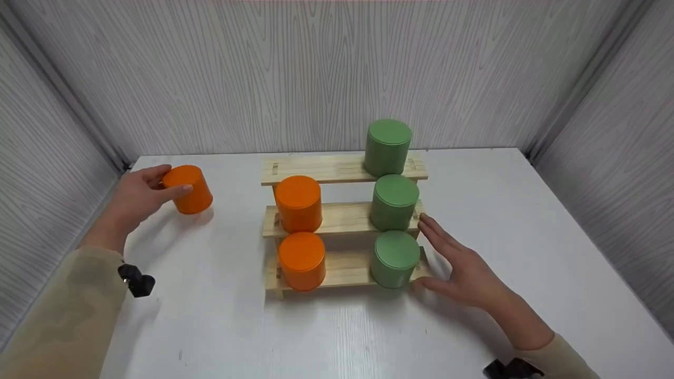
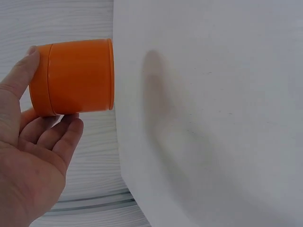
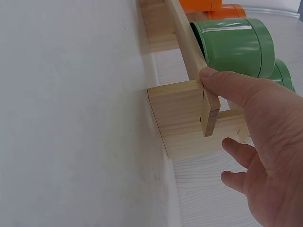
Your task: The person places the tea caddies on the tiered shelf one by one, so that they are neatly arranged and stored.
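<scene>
An orange canister (image 1: pixel 194 196) with a lid is in my left hand (image 1: pixel 138 195), left of the wooden rack. In the left wrist view, the thumb and fingers grip the lid end of the canister (image 2: pixel 80 76). It leans slightly and appears held just above the table. My right hand (image 1: pixel 466 271) is at the right end of the three-step wooden rack (image 1: pixel 345 217), fingers extended. The right wrist view shows the thumb of that hand (image 3: pixel 274 127) touching the lowest shelf board (image 3: pixel 185 42), beside a green canister (image 3: pixel 232 47).
Orange canisters stand on the left of the middle shelf (image 1: pixel 299 205) and bottom shelf (image 1: pixel 302 263). Green canisters stand on the right of the top (image 1: pixel 388 150), middle (image 1: pixel 395 204) and bottom (image 1: pixel 395 260) shelves. Grey wood-patterned panels (image 1: pixel 316 73) enclose the white table (image 1: pixel 337 337).
</scene>
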Available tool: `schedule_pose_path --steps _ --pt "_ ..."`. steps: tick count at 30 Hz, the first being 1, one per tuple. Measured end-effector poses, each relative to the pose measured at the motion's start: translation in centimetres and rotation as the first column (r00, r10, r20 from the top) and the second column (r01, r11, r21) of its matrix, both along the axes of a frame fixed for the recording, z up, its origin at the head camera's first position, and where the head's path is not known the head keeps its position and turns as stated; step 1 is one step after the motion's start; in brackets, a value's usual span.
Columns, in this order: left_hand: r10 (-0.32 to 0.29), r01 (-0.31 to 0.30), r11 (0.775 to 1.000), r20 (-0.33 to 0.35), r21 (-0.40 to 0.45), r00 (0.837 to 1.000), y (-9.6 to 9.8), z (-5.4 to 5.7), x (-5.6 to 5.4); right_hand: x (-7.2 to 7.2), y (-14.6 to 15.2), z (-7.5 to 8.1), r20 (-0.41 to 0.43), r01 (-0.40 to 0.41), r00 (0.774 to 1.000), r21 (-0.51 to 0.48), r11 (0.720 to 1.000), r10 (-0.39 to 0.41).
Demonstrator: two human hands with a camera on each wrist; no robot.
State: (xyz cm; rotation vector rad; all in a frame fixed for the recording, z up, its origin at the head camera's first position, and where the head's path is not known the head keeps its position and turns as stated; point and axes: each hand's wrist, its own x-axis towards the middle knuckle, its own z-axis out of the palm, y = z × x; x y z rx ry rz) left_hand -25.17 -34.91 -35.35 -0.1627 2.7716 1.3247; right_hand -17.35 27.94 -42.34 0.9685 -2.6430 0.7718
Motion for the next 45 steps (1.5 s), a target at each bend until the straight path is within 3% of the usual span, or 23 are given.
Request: schedule_pose_path --steps 11,20,32,45 --pt "-0.063 0.062 0.997 -0.031 -0.042 0.998 2.8 3.3 0.1 -0.1 0.0 0.1 0.020 -0.001 1.000 -0.003 1.000 0.001" --pt "-0.128 0.127 0.992 -0.117 -0.014 0.985 5.1 6.0 0.1 0.1 0.1 0.3 0.043 0.000 0.999 -0.013 1.000 0.000" --pt "-0.141 0.140 0.990 -0.181 -0.021 0.973 7.9 10.0 -0.5 -0.1 0.1 0.3 0.032 -0.008 0.999 -0.011 1.000 0.008" --pt "-0.197 0.205 0.979 -0.243 0.007 0.950 11.4 12.4 -1.0 -0.1 -0.1 0.3 0.060 -0.003 0.998 -0.010 1.000 0.004"
